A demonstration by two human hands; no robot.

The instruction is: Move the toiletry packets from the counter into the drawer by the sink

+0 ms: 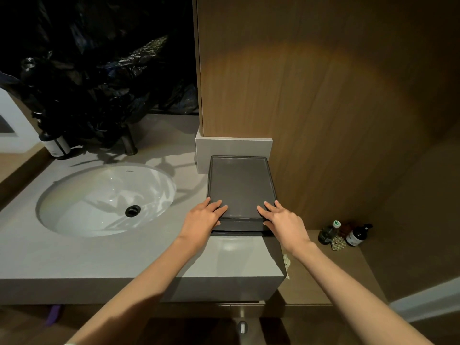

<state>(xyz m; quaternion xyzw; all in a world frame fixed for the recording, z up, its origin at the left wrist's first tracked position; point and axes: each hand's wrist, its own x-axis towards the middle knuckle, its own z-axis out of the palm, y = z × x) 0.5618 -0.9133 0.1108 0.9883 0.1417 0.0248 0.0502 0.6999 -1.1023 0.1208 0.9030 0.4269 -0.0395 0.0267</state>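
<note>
A dark grey drawer box (240,188) with a flat top sits on the grey counter (99,255), right of the sink, against the wooden wall. Its front panel (239,226) looks pushed in. My left hand (204,217) rests on the box's front left corner, fingers spread over the top and thumb at the front edge. My right hand (283,220) lies on the front right corner the same way. I see no toiletry packets on the counter; the inside of the drawer is hidden.
A white oval sink (74,200) with a black drain lies to the left. Behind it stand a faucet (129,143), a bottle (56,145) and black plastic sheeting. On a lower wooden shelf (323,270) to the right stand two bottles (328,232).
</note>
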